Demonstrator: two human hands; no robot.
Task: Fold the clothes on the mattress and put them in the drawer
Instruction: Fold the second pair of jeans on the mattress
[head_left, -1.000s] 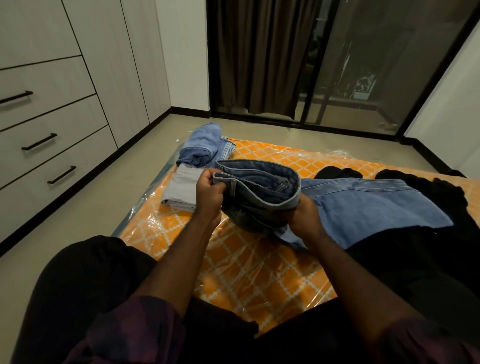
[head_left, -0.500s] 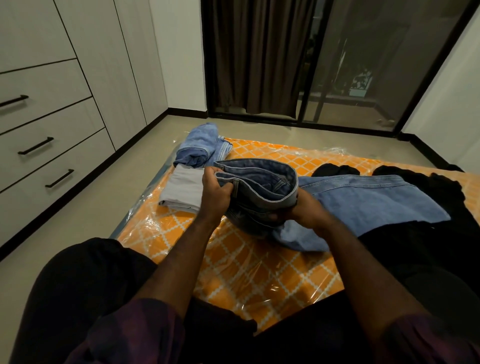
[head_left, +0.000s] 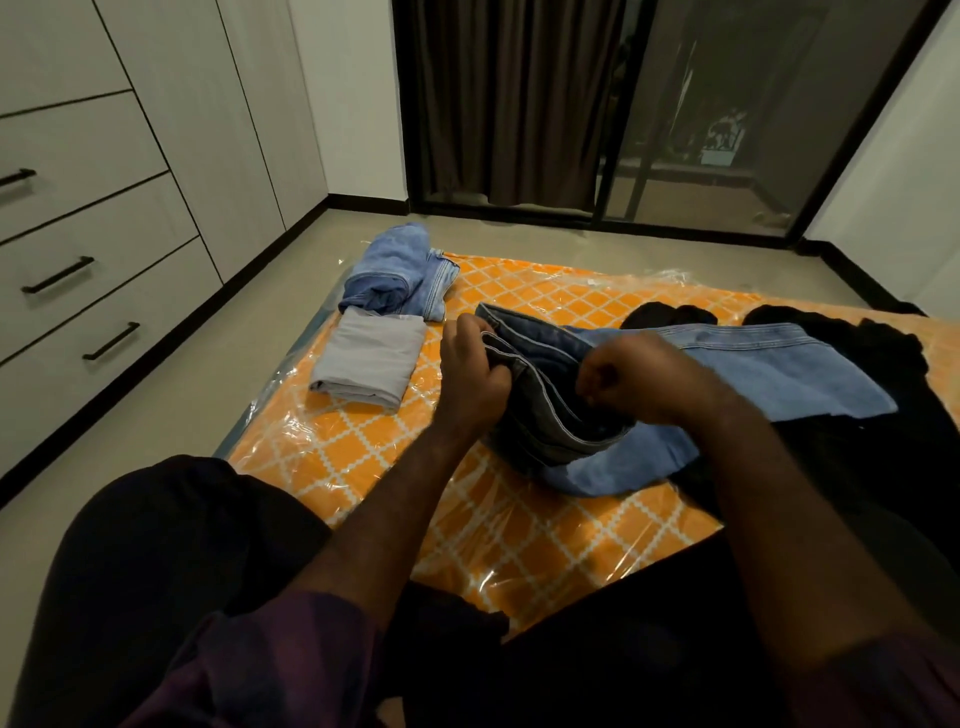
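The dark jeans (head_left: 550, 410) are held directly in front of the body, low over the near part of the mattress (head_left: 545, 525) and resting on the spread light-blue jeans (head_left: 769, 374). The left hand (head_left: 470, 379) is closed on the near-left end of the folded bundle at its waistband edge; the right hand (head_left: 639, 376) is curled over the bundle's right side, though what its fingers pinch cannot be made out. The bundle's long axis is seen to run from far-left to near-right, with the open layered edges turned up toward the camera. Neither hand is clearly nearer, since the bundle lies between them. The finished stack, a grey folded cloth (head_left: 371, 364) and folded blue denim (head_left: 400, 273), lies to the left, on the side of the closed drawers (head_left: 104, 270); so a leftward carry is judged likely to be led by the left hand.
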